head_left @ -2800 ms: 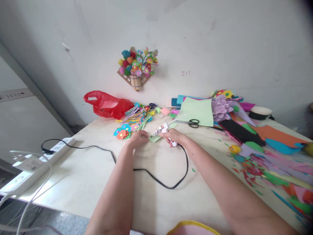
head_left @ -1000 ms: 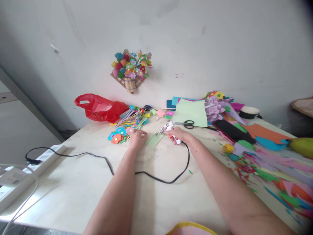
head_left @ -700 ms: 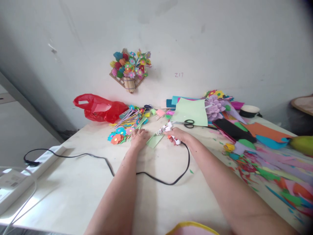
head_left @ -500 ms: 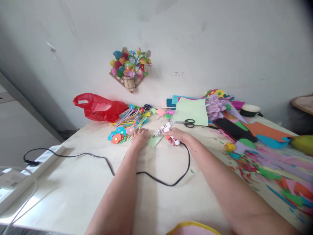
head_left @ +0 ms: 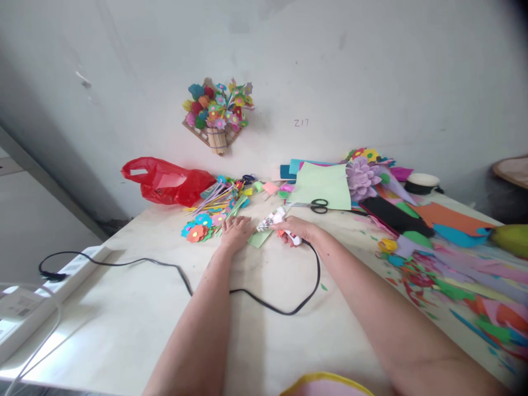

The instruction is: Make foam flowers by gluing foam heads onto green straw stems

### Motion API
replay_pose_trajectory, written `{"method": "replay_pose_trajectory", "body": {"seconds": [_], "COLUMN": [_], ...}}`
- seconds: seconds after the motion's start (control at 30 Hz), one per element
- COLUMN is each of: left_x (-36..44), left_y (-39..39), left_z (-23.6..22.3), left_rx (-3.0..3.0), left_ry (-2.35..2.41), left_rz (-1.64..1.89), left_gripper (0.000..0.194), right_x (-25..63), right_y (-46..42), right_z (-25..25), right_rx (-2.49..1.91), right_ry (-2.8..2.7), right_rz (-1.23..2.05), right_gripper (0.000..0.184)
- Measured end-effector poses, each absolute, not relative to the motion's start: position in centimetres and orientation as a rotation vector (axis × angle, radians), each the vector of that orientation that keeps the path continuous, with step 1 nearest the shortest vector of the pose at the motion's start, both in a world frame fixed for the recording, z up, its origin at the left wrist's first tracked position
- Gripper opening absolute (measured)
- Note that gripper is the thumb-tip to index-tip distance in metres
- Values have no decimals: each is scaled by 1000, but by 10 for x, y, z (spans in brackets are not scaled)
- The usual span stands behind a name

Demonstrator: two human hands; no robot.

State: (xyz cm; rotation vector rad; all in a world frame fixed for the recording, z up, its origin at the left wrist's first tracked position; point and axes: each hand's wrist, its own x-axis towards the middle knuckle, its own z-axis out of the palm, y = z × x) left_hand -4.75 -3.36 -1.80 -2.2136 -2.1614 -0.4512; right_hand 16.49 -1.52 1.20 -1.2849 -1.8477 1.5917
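My right hand (head_left: 293,228) is wrapped round a white glue gun (head_left: 274,219) with an orange trigger, its nozzle end pointing left over a small light green sheet (head_left: 259,239). The sheet lies on the table (head_left: 272,341). My left hand (head_left: 237,231) rests palm down just left of the sheet, fingers stretched out; whether it touches the sheet's edge I cannot tell. Beside its fingertips lie pale green strips (head_left: 236,208), and to its left a group of paper flowers (head_left: 198,232). A black cord runs from the glue gun under my left forearm.
A power strip (head_left: 82,261) stands at the left edge. Behind lie a red plastic bag (head_left: 169,184), scissors (head_left: 319,206) on a large green sheet (head_left: 324,184), and a purple flower (head_left: 362,179). A black phone (head_left: 396,217) and coloured scraps (head_left: 462,291) cover the right side.
The glue gun's nozzle end has shifted slightly left over the small green sheet. My left hand stays flat in nearly the same place. The whole view has tilted very slightly.
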Motion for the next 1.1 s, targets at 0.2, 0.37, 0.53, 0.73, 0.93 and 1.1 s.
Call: {"method": "replay_pose_trajectory", "body": {"seconds": [0.2, 0.37, 0.53, 0.73, 0.93, 1.1], "left_x": [-48, -48, -47, -44, -43, -43], "left_y": [-34, -33, -32, -34, -35, -36], "left_z": [-18, -19, -22, -23, -17, -14], "left_rx": [-2208, -2207, -2166, -2114, -2183, -2300], "left_ry": [-2177, -2184, -2143, -2141, -2138, -1921], "left_rz": [-406, -370, -386, -395, -416, -415], "left_gripper": [53, 56, 56, 55, 52, 37], "right_x": [172, 182, 185, 187, 190, 190], "right_y": [-13, -12, -14, -9, -3, -2], "right_z": [15, 19, 21, 16, 10, 8], "right_rx": [-1282, -1348, -1358, -1353, -1370, -1394], "right_ry": [-1852, -1787, -1729, -1693, -1641, -1592], "right_rz": [1614, 1581, 1581, 1535, 1481, 1454], "right_gripper": [40, 36, 33, 34, 35, 34]}}
